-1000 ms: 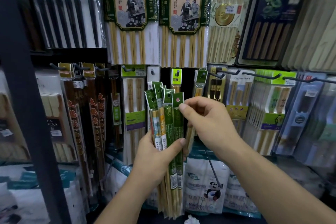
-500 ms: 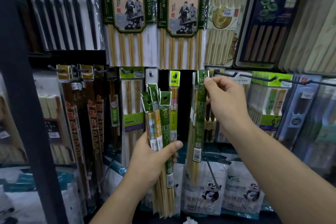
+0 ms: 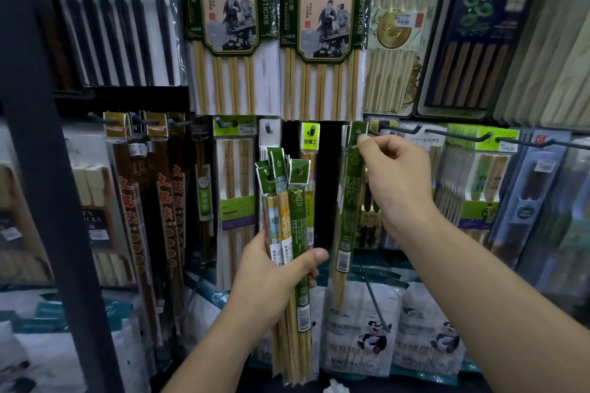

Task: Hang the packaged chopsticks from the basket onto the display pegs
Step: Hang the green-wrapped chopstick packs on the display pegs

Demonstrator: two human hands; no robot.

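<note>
My left hand (image 3: 274, 277) grips a bundle of several narrow green-topped chopstick packs (image 3: 289, 217), held upright in front of the display. My right hand (image 3: 394, 175) pinches the green header of a single long chopstick pack (image 3: 349, 207) at the tip of a black display peg (image 3: 375, 132). That pack hangs straight down below my fingers, bamboo sticks showing at its lower end. Whether the peg passes through the pack's hole is hidden by my thumb. No basket is in view.
Large chopstick packs (image 3: 230, 25) fill the row above. More black pegs (image 3: 459, 135) stick out to the right, carrying green and blue packs. A dark shelf upright (image 3: 48, 169) stands at the left. Panda-printed white bags (image 3: 367, 322) sit below.
My right hand took one pack from the bundle in my left hand and carried it up and right to the peg. The bundle has stayed almost in place.
</note>
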